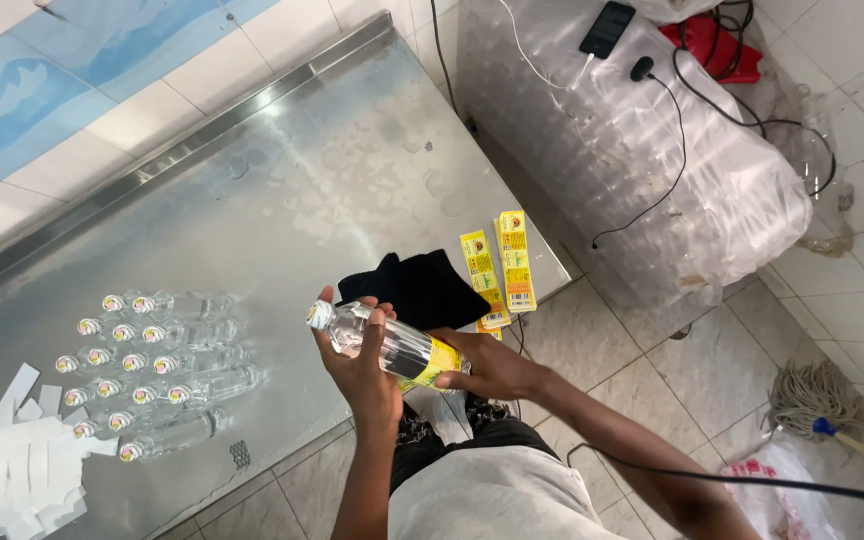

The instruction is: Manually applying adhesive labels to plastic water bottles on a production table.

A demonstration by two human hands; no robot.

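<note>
Bottle point(392, 343), seemingly empty, in both hands

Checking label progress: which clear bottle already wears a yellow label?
The bottle held in both hands; the capped bottles lying in rows on the steel table show none.

Two yellow label strips point(500, 268) lie at the surface's point(352, 170) edge beside a black cloth point(422, 288). White backing strips point(24, 475) are piled at its near left corner. A yellow label wraps the clear bottle point(392, 347).

Both forearms reach forward and meet just off the counter's near edge. The left hand point(357, 365) is raised, palm toward the body, fingers curled closed in a grip, thumb on top. The right hand point(492, 365) lies lower and flatter, fingers wrapped from beneath, wrist bent inward.
</note>
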